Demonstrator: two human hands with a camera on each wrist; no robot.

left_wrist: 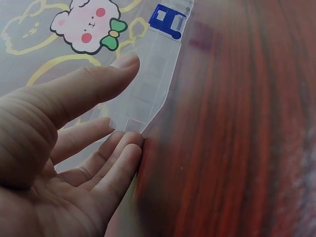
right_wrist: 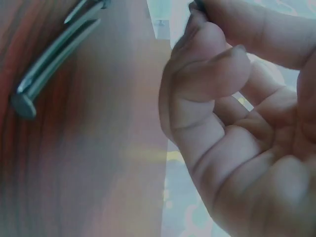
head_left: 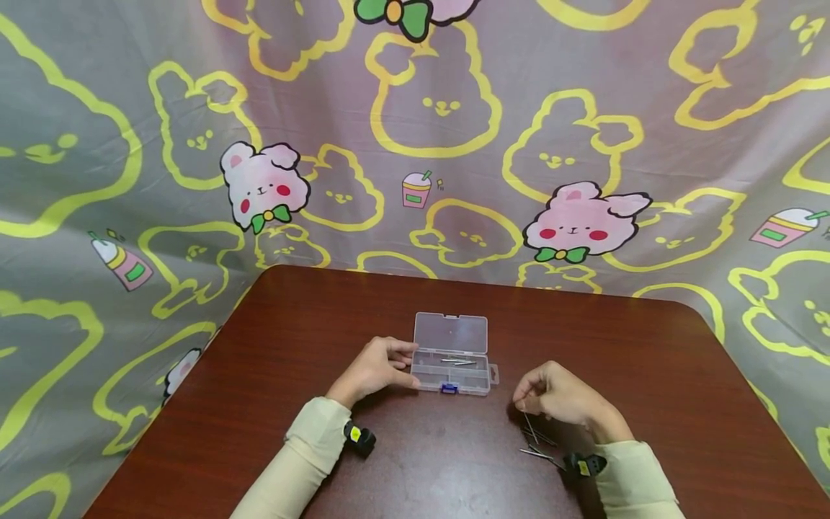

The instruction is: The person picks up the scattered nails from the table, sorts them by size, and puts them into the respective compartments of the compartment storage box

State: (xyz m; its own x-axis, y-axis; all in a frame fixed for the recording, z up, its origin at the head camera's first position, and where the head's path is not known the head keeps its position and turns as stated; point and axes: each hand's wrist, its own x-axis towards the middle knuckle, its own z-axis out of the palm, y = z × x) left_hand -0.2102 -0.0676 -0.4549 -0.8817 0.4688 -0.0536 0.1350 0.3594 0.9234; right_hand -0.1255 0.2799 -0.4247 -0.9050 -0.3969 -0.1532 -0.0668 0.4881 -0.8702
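A clear plastic compartment box (head_left: 424,380) stands with its lid (head_left: 450,333) raised; several nails (head_left: 459,362) lie in its back compartment. My left hand (head_left: 376,367) holds the box's left end, thumb near the front corner and fingers at the side and back. In the left wrist view the fingertips (left_wrist: 129,143) touch the box edge near the blue latch (left_wrist: 168,20). To the right of the box, my right hand (head_left: 560,393) pinches a thin nail (head_left: 531,427) between thumb and forefinger, pointing down. Below that hand lie several loose nails (head_left: 537,453), one flat-headed nail (right_wrist: 54,61) showing close up.
The brown wooden table (head_left: 324,310) carries the box and the nails. A grey curtain (head_left: 363,94) with cartoon prints hangs behind the table and along its sides. A hanging tab (head_left: 495,373) sticks out from the box's right end.
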